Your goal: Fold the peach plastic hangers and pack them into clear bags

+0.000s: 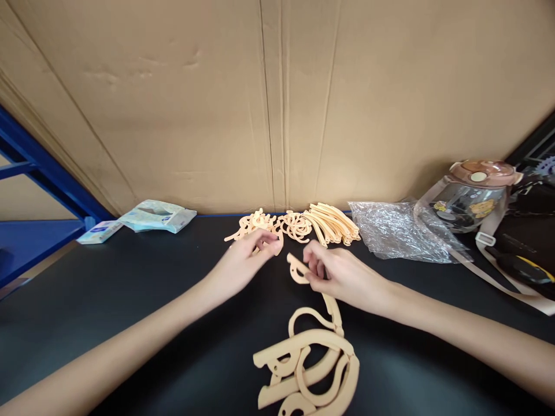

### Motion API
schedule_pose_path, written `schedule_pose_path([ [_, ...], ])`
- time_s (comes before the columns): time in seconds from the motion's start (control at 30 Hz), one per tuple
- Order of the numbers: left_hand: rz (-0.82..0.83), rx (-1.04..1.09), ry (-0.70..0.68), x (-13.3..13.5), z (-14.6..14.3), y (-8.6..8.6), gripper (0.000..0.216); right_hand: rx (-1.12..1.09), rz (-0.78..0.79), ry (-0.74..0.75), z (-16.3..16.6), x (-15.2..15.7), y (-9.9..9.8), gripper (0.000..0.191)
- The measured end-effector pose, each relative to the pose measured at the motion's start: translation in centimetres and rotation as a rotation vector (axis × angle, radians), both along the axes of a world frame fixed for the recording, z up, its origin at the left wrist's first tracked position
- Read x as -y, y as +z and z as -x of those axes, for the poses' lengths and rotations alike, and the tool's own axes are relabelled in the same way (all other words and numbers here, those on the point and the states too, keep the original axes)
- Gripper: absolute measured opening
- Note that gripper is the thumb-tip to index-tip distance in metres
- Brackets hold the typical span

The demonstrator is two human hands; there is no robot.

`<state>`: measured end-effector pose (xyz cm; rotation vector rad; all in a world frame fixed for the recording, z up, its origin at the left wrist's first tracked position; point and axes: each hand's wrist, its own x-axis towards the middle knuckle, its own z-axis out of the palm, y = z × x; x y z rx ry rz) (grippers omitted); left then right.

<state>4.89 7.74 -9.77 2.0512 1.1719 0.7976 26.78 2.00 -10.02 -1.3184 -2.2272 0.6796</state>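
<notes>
My left hand (249, 257) is closed in a pinch, thumb and forefinger on a curved beige hook piece (280, 237) at the front of the loose pile. My right hand (342, 274) grips a beige plastic hanger arm (297, 270). The arm's end, with a rounded cutout and a small hole, sticks out to the left of the fingers; the rest is hidden by the hand. Below lie several joined folding hangers (310, 341), overlapping, with curved hooks. Beyond my hands are a heap of beige hook pieces (297, 225) and a stack of hanger arms (333, 224).
Crumpled clear plastic (385, 231) lies right of the stack. A strapped water bottle (472, 196) and a dark bag (529, 225) stand at the right. Tissue packs (158, 216) sit at the back left by a blue frame (56, 173). Cardboard (195, 115) walls the back.
</notes>
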Motion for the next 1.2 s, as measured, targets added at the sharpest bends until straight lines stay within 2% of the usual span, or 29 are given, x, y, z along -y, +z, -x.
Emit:
schedule_pose_path([
  [0.1, 0.130, 0.072, -0.102, 1.1, -2.3, -0.2, 0.038, -0.030, -0.099, -0.049, -0.1, -1.0, 0.6, 0.032],
  [0.17, 0.154, 0.116, -0.133, 0.9, -3.5, 0.1, 0.037, 0.040, -0.200, -0.085, -0.2, -1.5, 1.3, 0.037],
  [0.23, 0.118, 0.148, -0.117, 0.2, -4.3, 0.6, 0.032, 0.168, -0.336, -0.140, -0.3, -2.0, 1.9, 0.038],
  [0.33, 0.012, 0.162, -0.047, -1.2, -5.1, 1.6, 0.026, 0.455, -0.553, -0.219, -0.6, -3.0, 2.7, 0.028],
  [0.4, -0.047, 0.154, -0.005, -1.9, -5.4, 2.0, 0.029, 0.663, -0.642, -0.227, -0.8, -3.8, 3.0, 0.021],
  [0.47, -0.080, 0.129, 0.011, -2.3, -5.7, 2.1, 0.033, 0.782, -0.669, -0.204, -1.0, -4.5, 3.2, 0.024],
  [0.6, -0.127, 0.045, 0.002, -2.4, -6.0, 1.6, 0.034, 0.807, -0.637, -0.147, -1.2, -5.7, 2.7, 0.032],
  [0.83, -0.192, -0.099, 0.123, -3.2, -5.9, 0.2, 0.033, 0.714, -0.480, -0.140, -0.1, -8.0, 1.6, 0.021],
  [1.03, -0.210, -0.169, 0.126, -2.5, -5.0, 1.3, 0.032, 0.466, -0.346, -0.089, -0.1, -9.6, 3.3, 0.021],
  [1.13, -0.201, -0.189, 0.096, -2.2, -4.5, 1.8, 0.030, 0.289, -0.284, -0.137, -1.4, -10.4, 4.3, 0.028],
  [1.2, -0.169, -0.189, 0.094, -3.2, -3.7, 1.9, 0.032, 0.167, -0.241, -0.170, -2.4, -10.6, 4.8, 0.032],
])
